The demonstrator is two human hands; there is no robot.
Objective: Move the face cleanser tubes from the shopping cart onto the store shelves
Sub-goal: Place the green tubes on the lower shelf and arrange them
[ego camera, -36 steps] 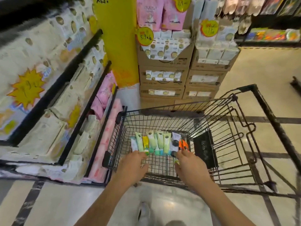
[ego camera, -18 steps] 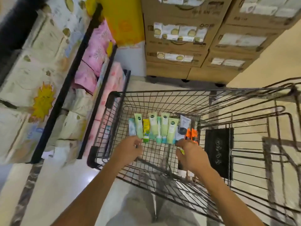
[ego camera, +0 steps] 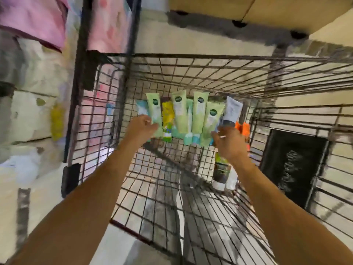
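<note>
Face cleanser tubes (ego camera: pixel 198 113) lie in a row on the mesh floor of the black wire shopping cart (ego camera: pixel 210 56), at its far end, caps towards the near side. From the left I count one pale blue tube (ego camera: pixel 141 109), four light green tubes, one yellow tube (ego camera: pixel 167 115) and one narrow teal tube (ego camera: pixel 189 113) set among them, then one white and grey tube (ego camera: pixel 232 109) and two orange tubes (ego camera: pixel 245 129) at the right. A dark tube with a white cap (ego camera: pixel 220 172) and a white tube (ego camera: pixel 232 178) lie nearer, under the right wrist. Each green tube bears a dark round logo; its lettering is too blurred to read.

The left hand (ego camera: pixel 142 127) has its fingers curled over the near ends of the pale blue tube and the leftmost green tube (ego camera: pixel 154 106); which one it grips I cannot tell. The right hand (ego camera: pixel 227 142) curls its fingers round the near end of the white and grey tube.

A black panel (ego camera: pixel 294 165) with unreadable pale script hangs on the cart's right side. Store shelves (ego camera: pixel 82 73) stand just left of the cart, stocked with pink packs (ego camera: pixel 38 20) and whitish packs (ego camera: pixel 34 115). Brown cardboard boxes (ego camera: pixel 248 8) sit beyond the cart's far wall.
</note>
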